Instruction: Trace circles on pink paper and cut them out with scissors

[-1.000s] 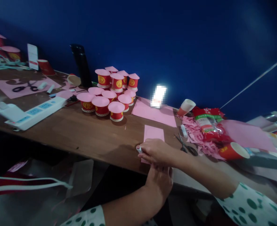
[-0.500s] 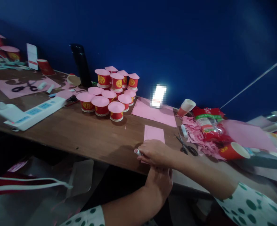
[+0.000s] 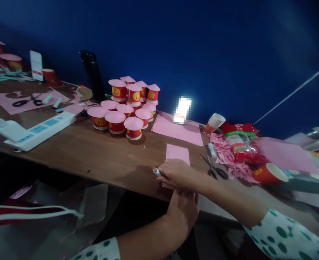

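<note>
My right hand is closed around a white tube with a reddish end, which sticks out to the left. It is over a small pink paper sheet that has a faint curved line on it. Just below, at the table's front edge, is my left hand, crossing under the right one. Its fingers are mostly hidden by the right hand, so their grip does not show. Dark-handled scissors lie to the right of the paper.
Red cups with pink paper tops stand stacked left of centre. Behind the hands is a larger pink sheet with a bright phone. A power strip lies left; pink scraps and a loose cup lie right.
My right hand and the white tube have shifted slightly up and to the left. My left hand has hardly moved.
</note>
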Available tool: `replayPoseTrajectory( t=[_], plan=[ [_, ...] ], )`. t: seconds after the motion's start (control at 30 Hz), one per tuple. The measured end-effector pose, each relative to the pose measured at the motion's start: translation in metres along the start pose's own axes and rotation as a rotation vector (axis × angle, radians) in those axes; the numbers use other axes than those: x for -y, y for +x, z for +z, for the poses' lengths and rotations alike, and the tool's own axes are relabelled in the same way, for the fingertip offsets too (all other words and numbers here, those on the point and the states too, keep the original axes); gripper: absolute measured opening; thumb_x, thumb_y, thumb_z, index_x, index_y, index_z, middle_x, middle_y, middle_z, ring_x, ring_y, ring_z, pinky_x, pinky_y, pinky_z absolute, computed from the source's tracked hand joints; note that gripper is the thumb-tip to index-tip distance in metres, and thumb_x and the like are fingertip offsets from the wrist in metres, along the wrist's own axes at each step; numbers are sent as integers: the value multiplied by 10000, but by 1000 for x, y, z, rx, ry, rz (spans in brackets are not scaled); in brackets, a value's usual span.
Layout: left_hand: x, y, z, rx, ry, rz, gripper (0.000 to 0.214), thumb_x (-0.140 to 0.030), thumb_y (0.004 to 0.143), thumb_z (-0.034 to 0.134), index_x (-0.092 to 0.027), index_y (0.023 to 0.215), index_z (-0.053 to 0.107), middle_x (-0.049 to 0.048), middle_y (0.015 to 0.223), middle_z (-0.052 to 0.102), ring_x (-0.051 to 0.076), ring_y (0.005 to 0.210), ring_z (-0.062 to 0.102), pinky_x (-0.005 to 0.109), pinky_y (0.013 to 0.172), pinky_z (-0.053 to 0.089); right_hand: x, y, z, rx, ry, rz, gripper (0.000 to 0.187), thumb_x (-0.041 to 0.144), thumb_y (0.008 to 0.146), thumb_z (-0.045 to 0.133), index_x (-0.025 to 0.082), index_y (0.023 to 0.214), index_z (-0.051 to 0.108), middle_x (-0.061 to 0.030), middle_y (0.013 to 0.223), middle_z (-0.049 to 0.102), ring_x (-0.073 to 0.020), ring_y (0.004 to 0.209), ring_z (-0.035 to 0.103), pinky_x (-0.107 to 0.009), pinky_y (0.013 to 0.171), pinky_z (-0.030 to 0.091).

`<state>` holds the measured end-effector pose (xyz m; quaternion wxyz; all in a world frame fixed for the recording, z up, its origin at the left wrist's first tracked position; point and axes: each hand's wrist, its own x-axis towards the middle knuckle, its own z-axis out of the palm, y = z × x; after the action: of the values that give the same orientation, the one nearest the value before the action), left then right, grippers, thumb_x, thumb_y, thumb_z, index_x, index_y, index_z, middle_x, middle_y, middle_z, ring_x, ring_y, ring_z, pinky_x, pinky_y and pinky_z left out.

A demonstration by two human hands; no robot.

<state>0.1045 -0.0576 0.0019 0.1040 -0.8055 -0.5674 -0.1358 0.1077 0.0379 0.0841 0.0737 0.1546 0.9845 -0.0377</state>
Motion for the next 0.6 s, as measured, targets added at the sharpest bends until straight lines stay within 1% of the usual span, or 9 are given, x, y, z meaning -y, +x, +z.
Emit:
replayPoseTrajectory(
  t=[0.13, 0.27, 0.43, 0.6],
  plan=[
    [1, 2, -1, 20, -17, -13, 359, -264, 747, 545, -146, 1083, 593, 121, 1055, 572, 255, 985, 483, 431, 829, 367, -2, 1, 1, -35, -1, 4, 286, 402, 868, 431, 160, 852, 582, -69, 834, 642, -184, 772, 561, -269, 657, 376],
    [1, 4, -2, 28, -21, -17, 346, -257, 765, 513, -134, 1078, 595, 125, 1061, 571, 265, 1024, 459, 446, 848, 349, -4, 4, 1, -38, 6, 15, 295, 406, 871, 424, 154, 864, 576, -73, 834, 639, -187, 777, 559, -276, 661, 377],
    [2, 5, -1, 4, -28, -37, 381, -274, 779, 481, -117, 1115, 567, 140, 1116, 547, 281, 1077, 425, 480, 889, 312, -8, 8, 1, -28, 6, 31, 276, 398, 866, 441, 162, 906, 578, -70, 838, 638, -189, 784, 556, -273, 666, 375],
    [2, 5, 0, -48, -44, -46, 397, -266, 777, 471, -109, 1133, 551, 126, 1136, 549, 273, 1094, 422, 472, 925, 301, -12, 11, 0, -29, -2, 55, 297, 416, 867, 426, 164, 908, 578, -73, 840, 640, -183, 781, 561, -263, 655, 367]
  ],
)
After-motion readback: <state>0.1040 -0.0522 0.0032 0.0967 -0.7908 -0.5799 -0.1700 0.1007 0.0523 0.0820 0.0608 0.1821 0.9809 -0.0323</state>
